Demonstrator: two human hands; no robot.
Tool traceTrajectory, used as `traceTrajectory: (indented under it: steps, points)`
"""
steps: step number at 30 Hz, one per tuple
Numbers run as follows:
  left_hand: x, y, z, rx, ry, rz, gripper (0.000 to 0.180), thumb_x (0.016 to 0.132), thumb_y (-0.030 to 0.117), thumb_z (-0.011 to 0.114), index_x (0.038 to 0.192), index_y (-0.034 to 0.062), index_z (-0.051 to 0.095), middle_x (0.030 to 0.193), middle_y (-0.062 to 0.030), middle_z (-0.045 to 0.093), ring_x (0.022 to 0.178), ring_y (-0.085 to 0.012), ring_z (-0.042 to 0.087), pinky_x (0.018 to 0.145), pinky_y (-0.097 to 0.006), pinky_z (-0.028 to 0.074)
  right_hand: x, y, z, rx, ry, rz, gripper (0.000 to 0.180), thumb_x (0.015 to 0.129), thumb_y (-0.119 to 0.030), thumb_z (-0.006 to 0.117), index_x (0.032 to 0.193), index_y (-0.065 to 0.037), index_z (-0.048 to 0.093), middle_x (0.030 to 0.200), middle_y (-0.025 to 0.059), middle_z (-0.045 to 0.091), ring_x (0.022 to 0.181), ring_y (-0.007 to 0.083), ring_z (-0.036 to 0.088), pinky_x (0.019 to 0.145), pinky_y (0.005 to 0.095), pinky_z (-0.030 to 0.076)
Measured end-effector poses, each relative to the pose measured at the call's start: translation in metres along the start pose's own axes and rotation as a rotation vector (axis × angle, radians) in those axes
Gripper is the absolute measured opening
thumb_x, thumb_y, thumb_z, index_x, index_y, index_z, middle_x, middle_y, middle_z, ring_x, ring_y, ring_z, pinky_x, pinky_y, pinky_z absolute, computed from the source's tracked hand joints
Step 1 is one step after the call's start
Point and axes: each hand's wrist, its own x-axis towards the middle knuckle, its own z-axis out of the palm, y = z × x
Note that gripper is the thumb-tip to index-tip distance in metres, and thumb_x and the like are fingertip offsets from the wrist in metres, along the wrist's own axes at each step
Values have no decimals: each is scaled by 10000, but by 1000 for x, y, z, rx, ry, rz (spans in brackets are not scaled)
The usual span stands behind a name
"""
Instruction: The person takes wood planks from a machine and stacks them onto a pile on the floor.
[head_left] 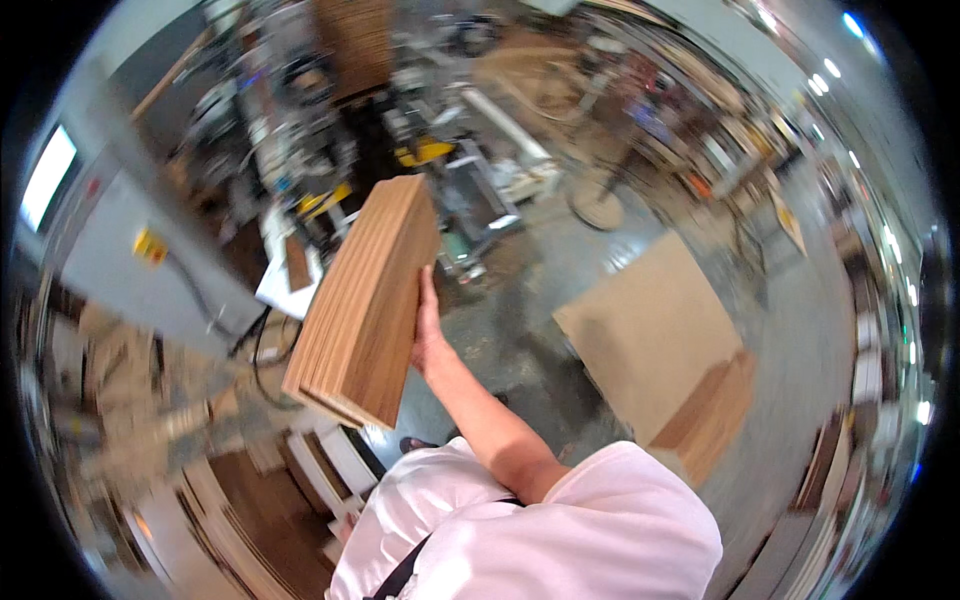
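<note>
The right fingers are gripping the right side of the brown board stack, which is partly hiding them; the left fingers aren't showing, so I cannot tell their state. Rightward, a tan panel is lying; beyond them, machinery is blurring.

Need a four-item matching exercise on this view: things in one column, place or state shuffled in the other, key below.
1. stack of brown wooden boards
2. bare right hand
3. large flat tan board
4. grey metal cabinet

A. at picture left, bearing a yellow fitting
B. against the stack's right side
C. right of the hand, brown wood-grain panel at its near corner
D. held up beyond the white shirt

Pairs: 1-D, 2-B, 3-C, 4-A
</note>
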Motion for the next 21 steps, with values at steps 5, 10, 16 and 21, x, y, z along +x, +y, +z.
traceTrajectory:
  steps: [5, 10, 16, 21]
  points:
    - [13, 59, 60, 270, -108, -26, 656, 945, 527, 462, 1326, -7, 447, 1256, -159, 565, 1079, -279, 554, 907, -383, 417, -33, -99, -87, 127, 55, -332, 784, 866, -697, 500, 1371, -97, 467, 1316, 110, 537, 1202, 263, 499, 1007, 439, 413]
    - [16, 121, 125, 502, -192, -19, 692, 942, 540, 466, 1363, -7, 415, 1282, -162, 549, 1110, -286, 543, 936, -383, 405, -92, -162, -172, 301, 164, -497, 776, 870, -688, 502, 1374, -98, 464, 1308, 105, 542, 1189, 273, 510, 996, 458, 425]
    - [1, 181, 250, 776, -335, 3, 738, 939, 554, 471, 1407, -8, 376, 1313, -167, 529, 1148, -294, 531, 972, -382, 391, -165, -207, -290, 341, 436, -824, 819, 859, -700, 507, 1403, -94, 425, 1359, 105, 506, 1234, 286, 478, 1031, 465, 395]
    - [43, 168, 407, 906, -774, 98, 853, 901, 624, 506, 1469, 27, 284, 1467, -200, 374, 1346, -315, 394, 1102, -433, 284, -213, -239, -314, 398, 807, -981, 905, 823, -727, 542, 1430, -71, 396, 1421, 100, 453, 1297, 260, 414, 1056, 433, 356]
